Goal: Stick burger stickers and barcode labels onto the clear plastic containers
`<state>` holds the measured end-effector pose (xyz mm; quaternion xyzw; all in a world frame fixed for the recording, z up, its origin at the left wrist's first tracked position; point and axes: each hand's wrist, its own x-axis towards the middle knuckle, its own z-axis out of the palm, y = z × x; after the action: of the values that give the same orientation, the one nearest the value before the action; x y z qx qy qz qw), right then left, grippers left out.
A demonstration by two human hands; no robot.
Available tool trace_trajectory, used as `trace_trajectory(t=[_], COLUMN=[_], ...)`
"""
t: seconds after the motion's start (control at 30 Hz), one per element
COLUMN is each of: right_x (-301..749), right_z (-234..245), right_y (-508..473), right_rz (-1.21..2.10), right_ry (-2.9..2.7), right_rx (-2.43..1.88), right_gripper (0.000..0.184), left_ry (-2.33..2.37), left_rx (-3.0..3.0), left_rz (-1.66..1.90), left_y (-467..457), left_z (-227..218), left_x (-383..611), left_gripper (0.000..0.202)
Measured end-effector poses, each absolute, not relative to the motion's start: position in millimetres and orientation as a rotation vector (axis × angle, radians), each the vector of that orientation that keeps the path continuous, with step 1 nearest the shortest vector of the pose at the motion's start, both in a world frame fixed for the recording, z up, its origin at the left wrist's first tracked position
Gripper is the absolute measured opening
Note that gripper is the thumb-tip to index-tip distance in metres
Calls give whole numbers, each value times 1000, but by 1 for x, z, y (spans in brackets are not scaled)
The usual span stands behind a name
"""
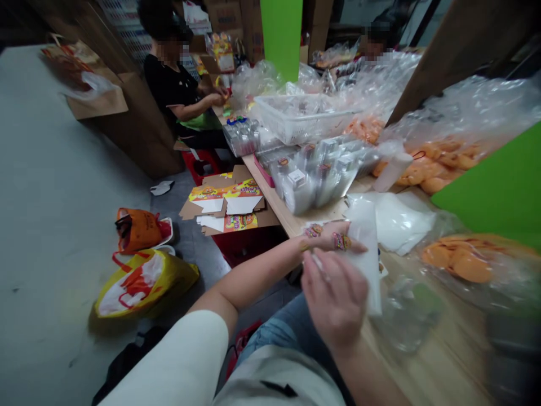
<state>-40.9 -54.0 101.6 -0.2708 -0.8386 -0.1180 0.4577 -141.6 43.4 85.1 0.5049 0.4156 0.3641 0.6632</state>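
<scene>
My left hand (333, 234) lies stretched out with its fingers extended over a stack of clear plastic bags (369, 276) at the table edge. Colourful stickers cling to it: one sticker (313, 230) on the far side and another sticker (341, 241) nearer the fingers. Close by my left wrist, my right hand (336, 293) is closed in a pinch. At its fingertips shows a small yellowish sticker (304, 246), blurred and partly hidden. A printed card edge (382, 268) peeks out beside the bags.
Packed clear boxes (300, 186) and a white basket (291, 121) stand farther along the table. Bagged orange pieces (460, 262) lie at right, near a green panel (499, 186). Flattened printed cartons (232, 203) are at left. A co-worker (169, 84) sits beyond; bags (143, 282) stand on the floor.
</scene>
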Motion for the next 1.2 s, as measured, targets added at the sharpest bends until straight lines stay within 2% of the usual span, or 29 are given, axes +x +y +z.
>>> trace_trajectory(t=[0.13,0.27,0.33,0.43,0.53,0.63,0.73,0.8,0.9,0.97,1.2], right_x=[-35,14,30,32,20,13,13,11,5,0,1], right_z=[87,95,98,93,84,82,83,83,82,82,84], right_y=[-58,-17,10,34,35,27,22,17,4,-6,-10], right_rz=[-56,230,599,1317,1669,1634,1509,1176,468,266,417], right_ry=[-2251,-1897,-1634,-1497,-1477,-1488,-1610,-1719,-1786,-1855,-1915], right_rx=[-589,-869,-1057,-989,-917,-980,-1028,-1087,-1120,-1076,-999], right_gripper=[39,42,46,50,53,60,58,51,33,24,15], left_ry=[868,815,819,805,820,823,849,897,968,985,966], left_rx=[1130,1114,1137,1162,1162,1145,1146,1147,1157,1237,1774], left_rz=[794,702,592,464,399,407,453,503,584,600,556], left_y=[41,27,18,10,8,11,14,15,12,10,7], left_z=[92,97,101,107,113,113,109,108,111,115,123], left_x=[-147,-169,-185,-210,-228,-233,-222,-209,-194,-189,-192], left_gripper=[26,30,40,46,53,58,53,50,47,42,33])
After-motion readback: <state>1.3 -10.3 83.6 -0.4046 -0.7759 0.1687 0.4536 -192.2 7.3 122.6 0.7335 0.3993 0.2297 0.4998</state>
